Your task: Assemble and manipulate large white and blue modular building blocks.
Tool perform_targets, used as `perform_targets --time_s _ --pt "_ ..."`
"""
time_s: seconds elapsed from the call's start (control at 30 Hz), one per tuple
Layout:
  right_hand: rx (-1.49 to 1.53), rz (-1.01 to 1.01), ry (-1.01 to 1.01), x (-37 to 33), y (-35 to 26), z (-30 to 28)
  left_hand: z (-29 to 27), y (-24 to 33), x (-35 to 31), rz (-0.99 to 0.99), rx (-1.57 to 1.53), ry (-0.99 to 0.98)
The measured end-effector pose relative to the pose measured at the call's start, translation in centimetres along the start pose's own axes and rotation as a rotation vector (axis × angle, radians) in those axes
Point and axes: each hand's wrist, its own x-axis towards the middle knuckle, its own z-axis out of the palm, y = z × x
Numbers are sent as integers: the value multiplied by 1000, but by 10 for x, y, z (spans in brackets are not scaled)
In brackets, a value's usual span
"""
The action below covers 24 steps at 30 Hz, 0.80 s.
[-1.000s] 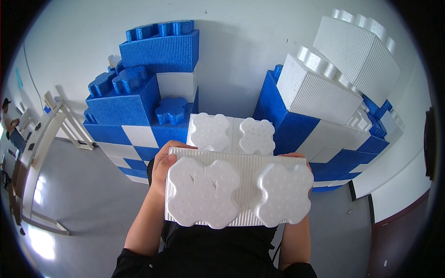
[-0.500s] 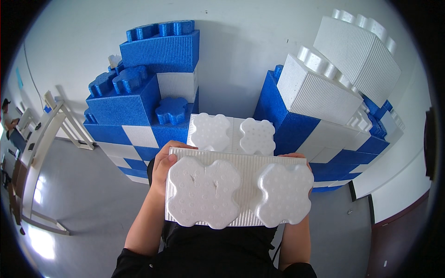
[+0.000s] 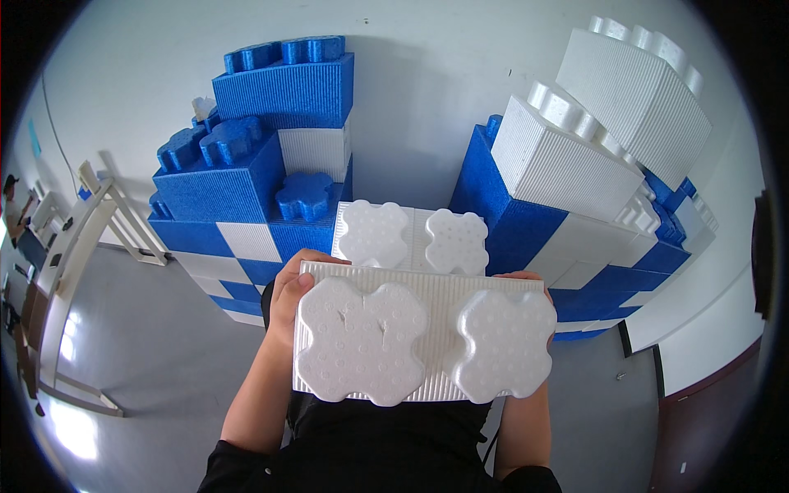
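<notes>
White block (image 3: 437, 335) lies clamped between left hand (image 3: 289, 297) and right hand (image 3: 519, 275) — the latter apparently.

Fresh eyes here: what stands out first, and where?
A white block with two lobed studs sits low centre, held between left hand and right hand. Beyond it, the blue-and-white left stack peaks in a blue block, the right stack in another white block.

Forearms (image 3: 259, 394) reach forward, hands (image 3: 288, 297) level and apart, gripping
</notes>
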Motion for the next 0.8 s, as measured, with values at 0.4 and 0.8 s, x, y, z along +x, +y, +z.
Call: perform_targets --time_s 0.4,0.8 --pt "-1 13 -2 2 1 -5 1 1 1 -1 32 22" --pt "-86 17 3 3 -3 1 -10 -8 4 0 -17 -21"
